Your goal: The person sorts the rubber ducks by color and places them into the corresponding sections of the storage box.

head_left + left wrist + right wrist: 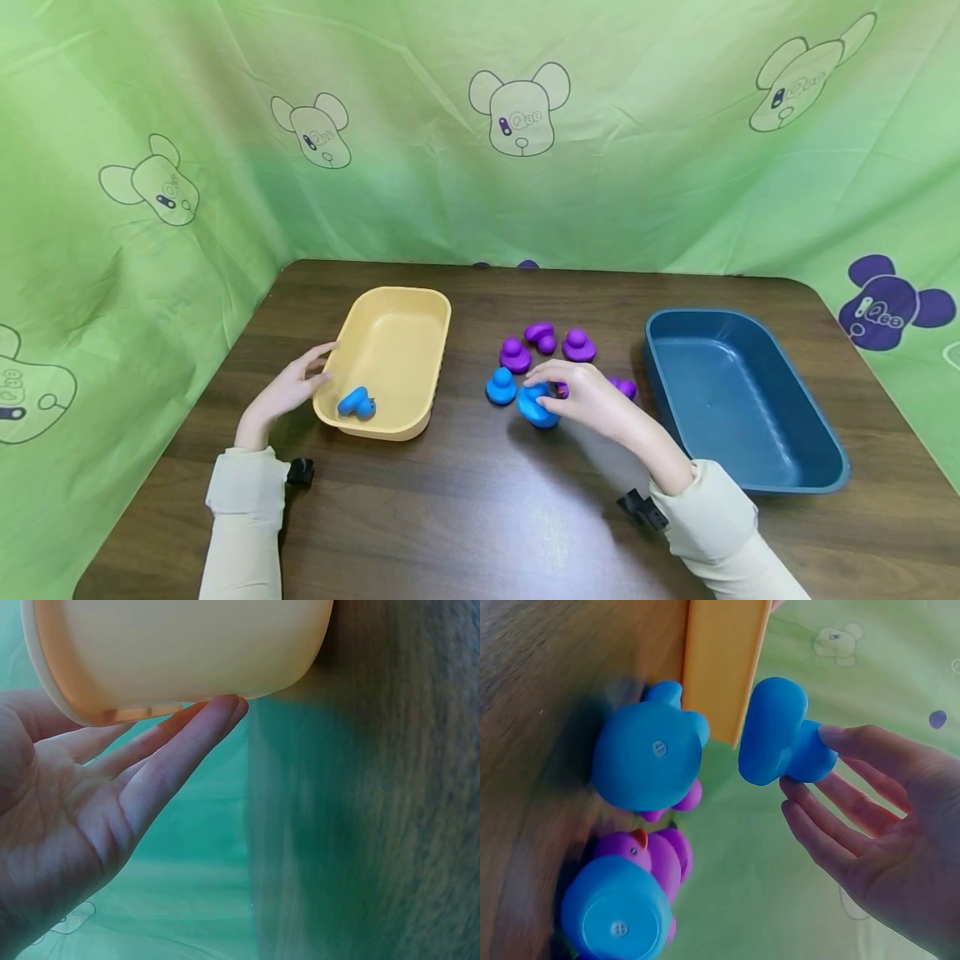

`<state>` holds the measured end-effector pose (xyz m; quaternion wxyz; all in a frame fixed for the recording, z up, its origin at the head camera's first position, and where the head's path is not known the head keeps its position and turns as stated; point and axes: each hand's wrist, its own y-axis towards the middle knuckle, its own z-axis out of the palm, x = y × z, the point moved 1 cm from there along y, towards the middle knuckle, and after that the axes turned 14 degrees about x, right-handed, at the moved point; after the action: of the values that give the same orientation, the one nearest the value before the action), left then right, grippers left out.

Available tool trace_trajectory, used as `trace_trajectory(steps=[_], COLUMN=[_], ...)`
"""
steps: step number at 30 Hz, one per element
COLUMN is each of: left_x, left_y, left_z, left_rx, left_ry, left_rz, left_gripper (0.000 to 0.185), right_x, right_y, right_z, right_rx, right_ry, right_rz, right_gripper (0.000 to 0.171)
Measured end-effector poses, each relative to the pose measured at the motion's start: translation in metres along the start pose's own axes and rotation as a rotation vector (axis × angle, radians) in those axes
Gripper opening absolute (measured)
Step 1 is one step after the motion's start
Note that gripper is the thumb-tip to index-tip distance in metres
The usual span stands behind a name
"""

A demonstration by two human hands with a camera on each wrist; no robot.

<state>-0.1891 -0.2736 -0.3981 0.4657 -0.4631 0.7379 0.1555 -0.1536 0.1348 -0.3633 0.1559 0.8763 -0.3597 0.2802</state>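
Observation:
In the right wrist view my right hand (877, 810) pinches a blue rubber duck (774, 733) by its head, thumb on one side and fingertips on the other. That duck hangs off the tabletop. Two more blue ducks (649, 757) (619, 911) stand near it on the table. Several purple ducks (515, 356) cluster around and behind the right hand in the head view, some partly covered by it. At the left, my left hand (288, 390) rests its extended fingers against the side and rim of a yellow tray (390, 333). Inside that tray lies a blue duck (357, 403).
A dark blue bin (742, 400) stands on the right of the brown wooden table (420, 525), with no ducks in it. A green curtain (420, 208) printed with mouse heads hangs behind and along the sides. Each sleeve carries a black wrist camera (643, 510).

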Motion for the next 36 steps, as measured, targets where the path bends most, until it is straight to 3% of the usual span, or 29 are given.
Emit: trace_trajectory(steps=[24,33,36], left_x=[0.003,0.01,0.008], left_y=[0.002,0.001,0.001], left_z=[0.001,-0.001,0.0], left_rx=[-0.008,-0.014,-0.021], left_ry=[0.018,0.023,0.023], left_rz=[0.0,0.118,0.087], left_gripper=[0.049,0.049,0.047], right_x=[0.026,0.035,0.039], right_y=[0.033,0.049,0.054], right_z=[0.013,0.021,0.023], right_rx=[0.02,0.02,0.021], right_ry=[0.002,0.041,0.047], right_rz=[-0.088,-0.138,-0.144], right_gripper=[0.02,0.02,0.02])
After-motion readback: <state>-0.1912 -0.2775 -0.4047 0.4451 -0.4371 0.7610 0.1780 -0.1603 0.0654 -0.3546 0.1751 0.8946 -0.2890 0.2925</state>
